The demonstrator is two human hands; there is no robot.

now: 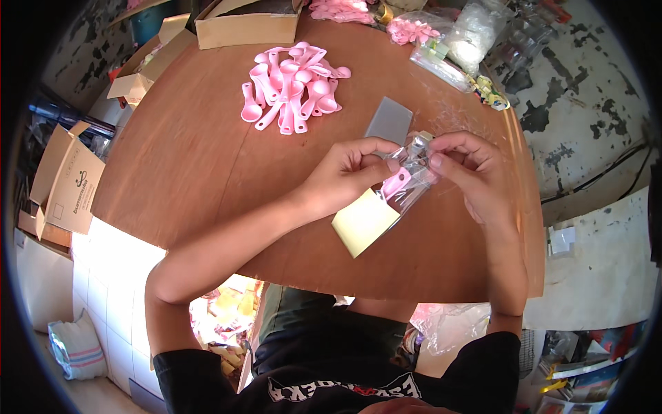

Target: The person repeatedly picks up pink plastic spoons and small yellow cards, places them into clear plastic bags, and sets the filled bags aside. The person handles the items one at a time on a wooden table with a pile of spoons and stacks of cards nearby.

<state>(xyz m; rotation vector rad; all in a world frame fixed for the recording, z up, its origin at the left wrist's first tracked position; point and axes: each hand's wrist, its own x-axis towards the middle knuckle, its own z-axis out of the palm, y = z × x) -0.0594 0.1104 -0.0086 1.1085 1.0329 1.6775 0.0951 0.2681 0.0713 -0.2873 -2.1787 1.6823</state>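
Observation:
Between both hands is a clear plastic bag, its upper end crinkled at my fingertips. Inside it the pink handle of a spoon shows, along with a pale yellow card at the lower end. My left hand pinches the bag's left edge between thumb and fingers. On the other side, my right hand has thumb and forefinger closed on the bag's right edge. A flat grey block lies just beyond the bag. Farther off to the left, several pink measuring spoons form a loose pile.
The brown table curves around me. At its far edge stand a cardboard box and bags of pink pieces. A bag of white material sits at far right. More open cartons flank the left side.

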